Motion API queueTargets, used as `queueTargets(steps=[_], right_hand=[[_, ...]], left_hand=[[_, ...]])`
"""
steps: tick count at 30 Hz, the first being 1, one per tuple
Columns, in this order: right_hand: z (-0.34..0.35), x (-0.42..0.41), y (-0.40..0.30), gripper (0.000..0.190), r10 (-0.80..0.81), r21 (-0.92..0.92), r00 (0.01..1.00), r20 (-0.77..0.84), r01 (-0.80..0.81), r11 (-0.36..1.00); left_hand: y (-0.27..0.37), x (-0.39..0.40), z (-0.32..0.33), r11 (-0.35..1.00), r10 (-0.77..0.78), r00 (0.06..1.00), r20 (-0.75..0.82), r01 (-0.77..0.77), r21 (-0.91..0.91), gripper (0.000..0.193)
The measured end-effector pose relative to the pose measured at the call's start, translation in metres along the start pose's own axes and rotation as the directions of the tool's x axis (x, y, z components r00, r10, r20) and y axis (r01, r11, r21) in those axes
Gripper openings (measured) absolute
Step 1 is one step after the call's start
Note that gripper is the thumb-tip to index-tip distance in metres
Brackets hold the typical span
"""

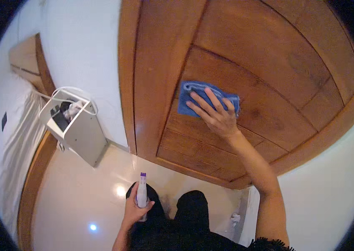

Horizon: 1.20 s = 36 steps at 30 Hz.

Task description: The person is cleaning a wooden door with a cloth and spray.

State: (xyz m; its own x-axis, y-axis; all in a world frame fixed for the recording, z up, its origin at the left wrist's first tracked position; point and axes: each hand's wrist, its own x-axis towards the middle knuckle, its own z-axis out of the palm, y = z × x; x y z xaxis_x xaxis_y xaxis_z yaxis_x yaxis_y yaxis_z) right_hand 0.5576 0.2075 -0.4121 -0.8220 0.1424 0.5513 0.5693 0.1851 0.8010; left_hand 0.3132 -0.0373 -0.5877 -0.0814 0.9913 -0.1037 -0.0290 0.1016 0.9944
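A folded blue cloth (pixel 185 105) lies flat against a brown wooden door (pixel 243 72) with grooved panels. My right hand (pixel 219 117) presses on the cloth, fingers spread over it. Low in the view, my left hand (pixel 134 205) is wrapped around a white spray bottle (pixel 142 194) with a purple nozzle tip. The bottle is above my left knee, its nozzle towards the door. Its lower part is partly hidden by my fingers.
At left, a small white cabinet (pixel 84 138) stands by the wall, with dark and pale items and a white cable (pixel 93 105) on top. Beyond it is a bed with a white sheet (pixel 20 125) and wooden frame (pixel 34 175). A crumpled white scrap (pixel 235 218) lies low at right.
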Motion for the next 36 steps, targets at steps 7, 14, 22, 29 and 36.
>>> queueTargets(steps=[7,14,22,29,36], right_hand=[[-0.012,0.13,0.048,0.035,0.278,0.077,0.88,-0.385,-0.27,0.96],[0.021,0.163,-0.028,0.041,0.13,0.041,0.979,-0.158,-0.125,0.991],[0.062,0.031,-0.21,0.047,-0.284,0.152,0.946,0.157,0.261,0.953],[0.091,-0.084,-0.329,0.049,-0.627,0.385,0.732,0.266,0.516,0.766],[0.089,-0.098,-0.328,0.049,-0.764,0.526,0.548,0.34,0.563,0.638]], left_hand=[[-0.005,-0.008,-0.032,0.991,-0.102,0.992,-0.074,0.107,0.074,0.086],[-0.011,0.0,-0.037,0.992,-0.075,0.982,-0.171,0.09,0.083,0.085],[-0.043,0.003,-0.054,0.981,-0.146,0.969,-0.197,0.168,0.1,0.084],[-0.051,0.001,-0.06,0.948,-0.205,0.955,-0.214,0.248,0.2,0.087],[-0.054,-0.005,-0.064,0.928,-0.278,0.931,-0.236,0.324,0.184,0.088]])
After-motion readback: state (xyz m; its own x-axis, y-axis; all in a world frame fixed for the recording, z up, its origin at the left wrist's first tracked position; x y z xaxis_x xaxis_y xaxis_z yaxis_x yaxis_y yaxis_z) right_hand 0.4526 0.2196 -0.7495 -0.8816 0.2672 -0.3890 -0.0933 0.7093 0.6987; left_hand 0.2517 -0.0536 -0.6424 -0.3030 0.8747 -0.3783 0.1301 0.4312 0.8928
